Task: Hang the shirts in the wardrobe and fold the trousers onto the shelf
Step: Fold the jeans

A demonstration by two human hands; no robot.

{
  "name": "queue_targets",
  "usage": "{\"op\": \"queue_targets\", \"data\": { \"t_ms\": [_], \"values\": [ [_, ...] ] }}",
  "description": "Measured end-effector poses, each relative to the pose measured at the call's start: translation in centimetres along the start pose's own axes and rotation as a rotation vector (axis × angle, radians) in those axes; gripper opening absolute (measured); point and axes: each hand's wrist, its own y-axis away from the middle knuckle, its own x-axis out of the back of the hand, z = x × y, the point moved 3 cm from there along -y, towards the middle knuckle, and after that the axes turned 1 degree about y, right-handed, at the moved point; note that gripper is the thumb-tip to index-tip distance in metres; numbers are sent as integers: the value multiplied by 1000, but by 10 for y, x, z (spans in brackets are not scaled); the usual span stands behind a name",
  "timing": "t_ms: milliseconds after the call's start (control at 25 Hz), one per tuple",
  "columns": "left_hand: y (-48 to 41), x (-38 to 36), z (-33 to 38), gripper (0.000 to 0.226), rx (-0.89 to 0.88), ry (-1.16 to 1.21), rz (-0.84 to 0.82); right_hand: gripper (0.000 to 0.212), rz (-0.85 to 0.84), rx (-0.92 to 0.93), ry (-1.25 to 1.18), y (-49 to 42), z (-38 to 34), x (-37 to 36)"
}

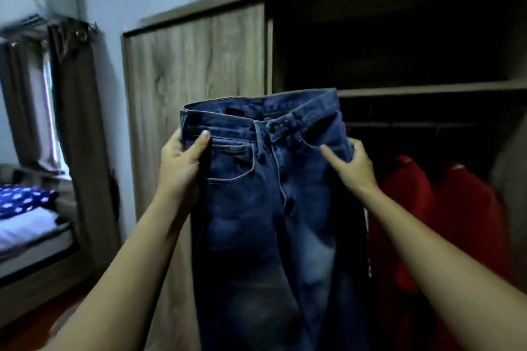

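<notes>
I hold a pair of blue jeans up in front of me by the waistband, front side towards me, legs hanging down out of view. My left hand grips the waistband's left edge, thumb on the front. My right hand grips the right edge, thumb laid across the denim. Behind the jeans is the open wooden wardrobe. Its shelf runs across at about waistband height. Red shirts hang from the rail below it, to the right of the jeans.
The wardrobe's sliding door stands shut at the left, behind the jeans. A bed with white sheets and a blue star-patterned cloth lies at far left. Dark curtains hang beside it under an air conditioner.
</notes>
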Motion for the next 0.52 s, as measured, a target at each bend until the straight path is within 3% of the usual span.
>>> {"op": "queue_targets", "data": {
  "t_ms": [80, 200, 360, 520],
  "values": [
    [-10, -14, 6, 11, -29, -66, -27, 32, -88, 53, -91, -5, -15, 9],
    [-10, -18, -12, 11, 82, -139, 26, 12, -94, 140, -62, -4, -18, 18],
    [-17, -20, -26, 7, 146, -247, 104, 25, -76, 34, -183, 2, -15, 7],
    [-15, -65, -13, 11, 162, -196, 33, 25, -195, -129, -425, 7, -62, -32]
  ]
}}
